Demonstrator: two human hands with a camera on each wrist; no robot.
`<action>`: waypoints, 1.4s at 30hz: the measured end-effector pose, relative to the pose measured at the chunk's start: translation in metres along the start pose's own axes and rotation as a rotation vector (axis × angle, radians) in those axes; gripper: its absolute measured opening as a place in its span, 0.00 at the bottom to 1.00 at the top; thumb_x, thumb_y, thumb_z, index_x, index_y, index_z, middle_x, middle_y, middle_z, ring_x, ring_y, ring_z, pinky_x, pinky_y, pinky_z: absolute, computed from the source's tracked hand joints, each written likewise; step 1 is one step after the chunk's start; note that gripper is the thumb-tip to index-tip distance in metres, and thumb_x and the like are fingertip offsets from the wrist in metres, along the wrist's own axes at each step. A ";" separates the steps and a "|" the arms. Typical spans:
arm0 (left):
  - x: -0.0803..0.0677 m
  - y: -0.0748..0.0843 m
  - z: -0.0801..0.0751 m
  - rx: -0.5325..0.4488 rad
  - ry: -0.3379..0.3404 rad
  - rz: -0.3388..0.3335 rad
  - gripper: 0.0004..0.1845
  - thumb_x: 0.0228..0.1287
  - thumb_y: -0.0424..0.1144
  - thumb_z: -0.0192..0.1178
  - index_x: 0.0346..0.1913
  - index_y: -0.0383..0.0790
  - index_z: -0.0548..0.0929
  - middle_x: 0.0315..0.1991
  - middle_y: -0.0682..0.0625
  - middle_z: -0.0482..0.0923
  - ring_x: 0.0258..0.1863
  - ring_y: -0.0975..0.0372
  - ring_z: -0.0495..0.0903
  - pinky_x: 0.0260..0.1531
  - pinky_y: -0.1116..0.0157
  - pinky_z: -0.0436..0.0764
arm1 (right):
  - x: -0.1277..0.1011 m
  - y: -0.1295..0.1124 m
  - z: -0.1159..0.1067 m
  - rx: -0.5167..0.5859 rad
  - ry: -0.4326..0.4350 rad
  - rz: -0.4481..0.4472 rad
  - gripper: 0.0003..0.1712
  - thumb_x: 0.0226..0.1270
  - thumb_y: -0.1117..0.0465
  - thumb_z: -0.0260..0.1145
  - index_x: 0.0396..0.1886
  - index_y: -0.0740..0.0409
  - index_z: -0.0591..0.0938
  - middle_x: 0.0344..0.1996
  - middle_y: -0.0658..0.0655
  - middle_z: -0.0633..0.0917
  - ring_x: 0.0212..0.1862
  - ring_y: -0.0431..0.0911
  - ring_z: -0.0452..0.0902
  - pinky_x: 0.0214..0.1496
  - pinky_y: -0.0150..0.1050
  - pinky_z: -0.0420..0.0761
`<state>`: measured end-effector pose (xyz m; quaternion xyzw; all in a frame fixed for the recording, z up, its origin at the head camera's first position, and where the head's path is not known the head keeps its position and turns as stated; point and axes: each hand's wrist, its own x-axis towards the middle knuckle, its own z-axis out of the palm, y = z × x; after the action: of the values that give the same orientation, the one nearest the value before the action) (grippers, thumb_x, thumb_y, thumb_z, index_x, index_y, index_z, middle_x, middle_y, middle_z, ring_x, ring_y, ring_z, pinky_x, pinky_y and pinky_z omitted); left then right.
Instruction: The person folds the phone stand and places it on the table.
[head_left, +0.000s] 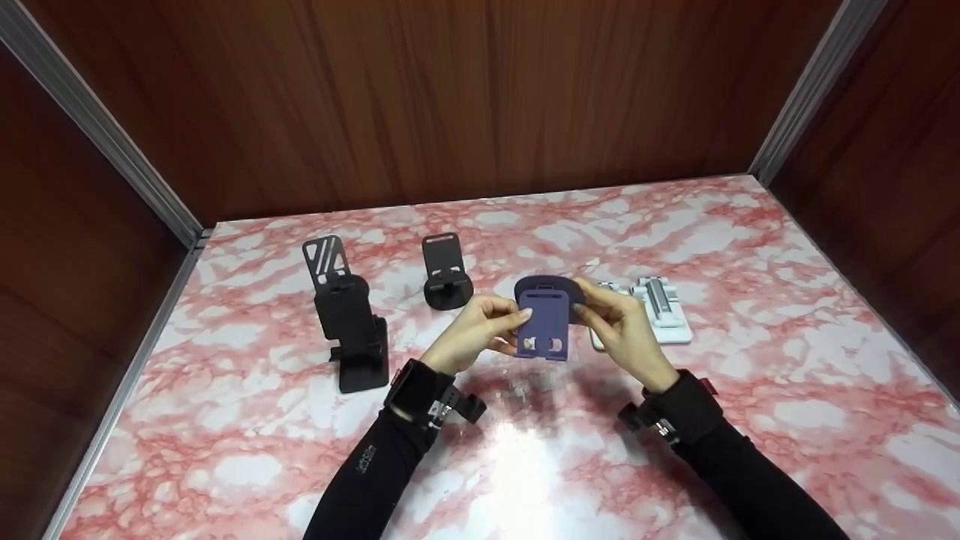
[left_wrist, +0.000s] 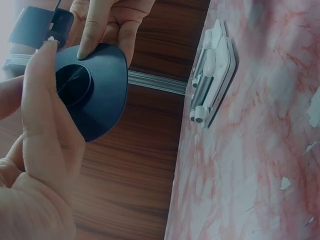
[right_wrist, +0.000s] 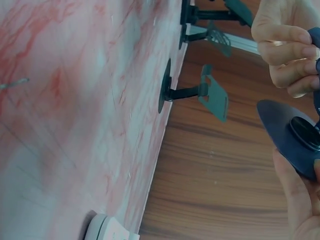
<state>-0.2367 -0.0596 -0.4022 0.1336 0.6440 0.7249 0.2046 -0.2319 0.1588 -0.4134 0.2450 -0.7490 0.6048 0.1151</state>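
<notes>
A purple phone stand [head_left: 545,324] is held up over the marbled table between both hands. My left hand [head_left: 474,331] pinches the left edge of its slotted plate, thumb on the front face. On the other side, my right hand [head_left: 624,326] grips the rounded base [head_left: 551,283] behind that plate. From the left wrist, the underside of the base [left_wrist: 107,95] shows with a round hub [left_wrist: 73,84] in its middle. The right wrist view catches the same base [right_wrist: 285,130], with the right thumb and fingers at its lower edge.
A black phone stand with a round base [head_left: 448,289] stands behind the left hand. Farther left is a taller black stand [head_left: 349,322] with a slotted top plate. White folded stands [head_left: 664,311] lie beyond the right hand. Wood panels [head_left: 480,97] enclose the table [head_left: 247,420].
</notes>
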 end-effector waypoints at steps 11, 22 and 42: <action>-0.009 0.012 0.004 0.121 0.065 0.127 0.09 0.62 0.36 0.60 0.32 0.31 0.80 0.21 0.53 0.80 0.19 0.64 0.80 0.22 0.67 0.83 | 0.001 -0.001 -0.003 0.124 -0.058 -0.045 0.24 0.62 0.75 0.57 0.59 0.71 0.71 0.37 0.58 0.87 0.35 0.41 0.85 0.38 0.39 0.84; -0.015 0.019 0.004 0.644 0.324 0.336 0.23 0.52 0.53 0.66 0.40 0.39 0.72 0.35 0.45 0.75 0.34 0.57 0.75 0.34 0.68 0.76 | 0.001 -0.008 -0.004 0.230 -0.091 0.202 0.28 0.63 0.75 0.57 0.64 0.67 0.66 0.34 0.45 0.87 0.36 0.42 0.85 0.40 0.40 0.84; -0.006 0.010 0.005 0.108 0.114 0.073 0.20 0.59 0.39 0.62 0.51 0.34 0.74 0.43 0.40 0.81 0.38 0.61 0.83 0.43 0.60 0.83 | 0.001 -0.018 -0.003 0.295 -0.093 0.380 0.29 0.70 0.55 0.54 0.68 0.60 0.62 0.47 0.55 0.83 0.43 0.44 0.83 0.45 0.39 0.83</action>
<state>-0.2310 -0.0591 -0.3912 0.1265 0.6875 0.7025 0.1337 -0.2238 0.1589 -0.3973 0.1414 -0.6896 0.7065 -0.0725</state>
